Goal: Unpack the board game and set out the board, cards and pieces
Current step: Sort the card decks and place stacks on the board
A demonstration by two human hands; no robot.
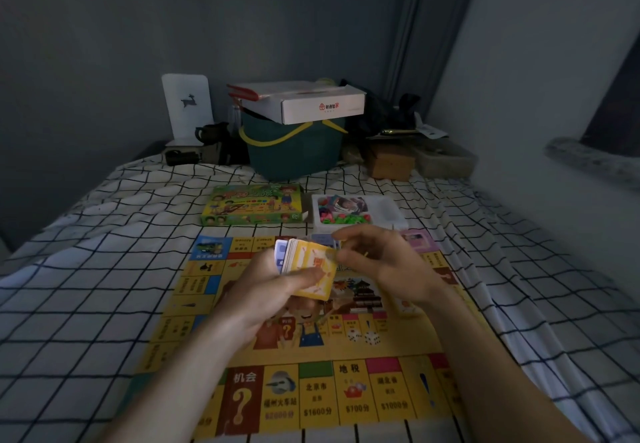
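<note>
- Cards [309, 269]: a thick stack with a yellow card on top, held up over the middle of the board, above the bed.
- Left hand [273, 287] grips the stack from below and the side, thumb laid across the yellow top card, fingers curled round the far edge.
- Right hand [384, 262] is at the stack's upper right corner, thumb and forefinger pressed together on the corner of the top card; the other fingers are loosely curled.
- Board [311, 390] lies unfolded and flat on the checked sheet [86, 304], yellow, with printed squares round the edge and a picture of dice near the middle.
- Game box [252, 209], green with cartoon figures, lies on the sheet just beyond the board's far left corner.
- Tray [388, 212], white plastic, sits beside the box on its right; its left part holds coloured pieces [337, 216] and picture cards, too blurred to tell apart.
- Green basket [294, 148] with a yellow handle stands at the far end of the bed, a white carton [318, 103] resting on top of it.
- White sign [187, 107] with a small deer figure leans at the wall to the left of the basket; dark clutter lies on either side.
</note>
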